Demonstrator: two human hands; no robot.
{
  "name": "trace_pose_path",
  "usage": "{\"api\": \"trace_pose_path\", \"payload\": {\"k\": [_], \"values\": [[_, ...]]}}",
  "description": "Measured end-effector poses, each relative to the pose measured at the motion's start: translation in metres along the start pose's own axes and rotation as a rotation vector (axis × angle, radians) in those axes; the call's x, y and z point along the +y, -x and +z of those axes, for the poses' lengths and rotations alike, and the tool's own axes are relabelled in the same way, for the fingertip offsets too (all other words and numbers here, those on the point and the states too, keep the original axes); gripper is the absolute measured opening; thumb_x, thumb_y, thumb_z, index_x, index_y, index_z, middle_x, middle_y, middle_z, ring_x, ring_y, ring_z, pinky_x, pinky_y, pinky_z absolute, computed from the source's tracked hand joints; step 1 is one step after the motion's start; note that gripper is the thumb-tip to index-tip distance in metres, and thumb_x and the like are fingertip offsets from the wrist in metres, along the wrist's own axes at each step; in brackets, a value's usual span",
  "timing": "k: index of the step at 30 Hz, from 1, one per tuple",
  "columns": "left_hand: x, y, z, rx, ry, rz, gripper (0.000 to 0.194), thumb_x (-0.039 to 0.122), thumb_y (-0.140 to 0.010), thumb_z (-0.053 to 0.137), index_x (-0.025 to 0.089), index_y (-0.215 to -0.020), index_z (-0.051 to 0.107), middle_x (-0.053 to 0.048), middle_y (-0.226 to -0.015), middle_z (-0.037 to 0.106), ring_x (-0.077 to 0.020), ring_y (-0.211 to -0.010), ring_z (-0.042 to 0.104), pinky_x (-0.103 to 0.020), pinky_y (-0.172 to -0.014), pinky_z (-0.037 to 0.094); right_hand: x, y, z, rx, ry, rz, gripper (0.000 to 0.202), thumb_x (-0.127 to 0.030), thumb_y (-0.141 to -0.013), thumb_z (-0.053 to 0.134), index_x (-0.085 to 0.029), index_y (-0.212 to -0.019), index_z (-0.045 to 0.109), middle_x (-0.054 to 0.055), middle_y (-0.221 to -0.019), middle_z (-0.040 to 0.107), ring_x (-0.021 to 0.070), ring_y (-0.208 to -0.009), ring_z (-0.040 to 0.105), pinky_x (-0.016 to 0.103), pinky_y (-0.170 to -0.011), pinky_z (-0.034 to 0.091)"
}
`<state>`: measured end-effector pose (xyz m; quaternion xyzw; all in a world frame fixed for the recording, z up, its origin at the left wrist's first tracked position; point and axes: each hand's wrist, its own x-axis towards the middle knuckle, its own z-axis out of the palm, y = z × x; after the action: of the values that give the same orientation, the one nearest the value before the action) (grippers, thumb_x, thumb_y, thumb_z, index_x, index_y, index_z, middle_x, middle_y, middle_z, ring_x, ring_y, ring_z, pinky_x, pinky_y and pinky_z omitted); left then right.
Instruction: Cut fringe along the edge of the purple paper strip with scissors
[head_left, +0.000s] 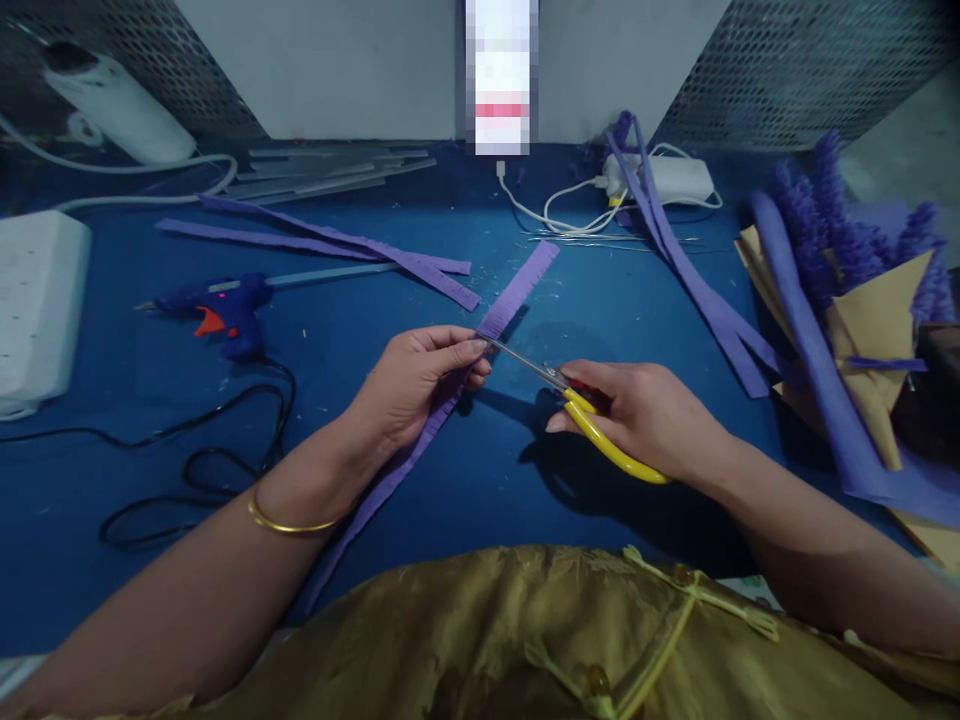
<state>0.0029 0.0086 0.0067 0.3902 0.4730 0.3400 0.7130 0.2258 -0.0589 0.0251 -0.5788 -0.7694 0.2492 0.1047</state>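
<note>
My left hand [424, 385] pinches a long purple strip [517, 290], which looks like crepe paper or thin fabric with fine cuts along its edge. One end of it points up and away past my fingers; the other trails down beneath my wrist toward my lap. In my right hand [649, 410] are yellow-handled scissors [615, 450], their thin blades reaching left to the strip at my left thumb. Whether the blades are parted cannot be made out. More purple strips [322, 240] lie crossed on the blue table beyond my left hand.
A blue glue gun [244, 300] with a glue stick lies at left, its black cord looping below. Glue sticks [330, 172], a power strip [37, 310], a phone [501, 80], wires [592, 236], folded strips [675, 260] and a wrapped purple bouquet [877, 310] surround the workspace.
</note>
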Motion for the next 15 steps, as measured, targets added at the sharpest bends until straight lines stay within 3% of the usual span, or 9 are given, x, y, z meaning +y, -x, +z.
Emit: {"api": "trace_pose_path", "payload": {"k": [9,15], "values": [[0.0003,-0.0004,-0.0003,0.021,0.03,-0.019,0.02,0.029,-0.067,0.08,0.013,-0.076,0.074,-0.006,-0.069,0.07,-0.0131,-0.06,0.062,-0.024,-0.061,0.052,-0.0001,-0.0008,-0.0036,-0.016,-0.027,0.05,0.044,-0.063,-0.087,0.052,-0.021,-0.078,0.059,-0.004,-0.058,0.049,0.0102,-0.052,0.038,0.025,-0.052,0.024],[0.0009,0.0004,0.0007,0.034,-0.006,-0.022,0.022,0.027,-0.062,0.085,0.013,-0.074,0.073,-0.003,-0.065,0.068,-0.0114,-0.058,0.061,-0.023,-0.06,0.051,-0.0006,-0.001,-0.0017,-0.006,0.024,0.033,0.042,-0.061,-0.088,0.052,-0.021,-0.077,0.058,-0.003,-0.062,0.054,0.0102,-0.052,0.041,0.026,-0.052,0.023]]}}
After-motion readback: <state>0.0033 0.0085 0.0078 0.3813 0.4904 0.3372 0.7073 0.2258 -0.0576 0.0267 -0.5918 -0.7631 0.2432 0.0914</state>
